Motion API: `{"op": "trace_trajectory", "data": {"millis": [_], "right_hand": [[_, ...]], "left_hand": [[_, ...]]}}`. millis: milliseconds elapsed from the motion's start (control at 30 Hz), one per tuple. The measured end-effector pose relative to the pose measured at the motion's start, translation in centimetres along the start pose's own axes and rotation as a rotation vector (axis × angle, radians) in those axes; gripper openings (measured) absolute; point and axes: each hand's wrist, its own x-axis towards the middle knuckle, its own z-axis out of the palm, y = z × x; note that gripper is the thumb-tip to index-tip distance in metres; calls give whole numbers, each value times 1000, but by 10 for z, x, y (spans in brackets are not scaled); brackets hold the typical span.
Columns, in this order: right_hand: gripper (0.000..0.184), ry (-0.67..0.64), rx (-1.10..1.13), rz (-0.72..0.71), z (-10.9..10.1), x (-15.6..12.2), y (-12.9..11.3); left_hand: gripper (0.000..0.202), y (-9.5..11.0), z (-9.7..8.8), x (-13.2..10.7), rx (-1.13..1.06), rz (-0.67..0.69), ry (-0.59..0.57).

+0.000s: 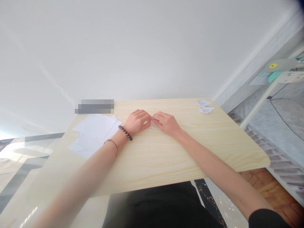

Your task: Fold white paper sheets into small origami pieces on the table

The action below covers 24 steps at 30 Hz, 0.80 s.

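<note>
Both hands rest on a light wooden table (166,158), fingertips meeting near its middle. My left hand (137,122) is curled, with a dark bead bracelet and a thin band on its wrist. My right hand (166,123) is curled too. The fingers of both pinch together around something small that I cannot make out, where the fingertips meet. A loose stack of white paper sheets (93,133) lies just left of my left forearm.
Two small folded white paper pieces (205,107) lie at the table's far right corner. A blurred grey patch (94,106) sits at the far left edge. A white wall stands behind. A white stand with a grey-teal object (280,68) is on the right.
</note>
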Motion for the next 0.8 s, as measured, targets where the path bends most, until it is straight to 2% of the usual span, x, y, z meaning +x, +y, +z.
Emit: {"op": "trace_trajectory", "data": {"millis": [167,433,700,800], "right_hand": [[25,9,-64,-41,1,1,3],[25,2,-50,-24,-2,1,3],[23,47,-109,-91,1,1,4],[22,68,-107,-112,2,2,5]], "left_hand": [[16,0,0,0,9,21,4],[14,-2,0,-2,26,-31,12],[14,-1,0,0,27,55,24],[12,-1,0,0,26,50,37]]}}
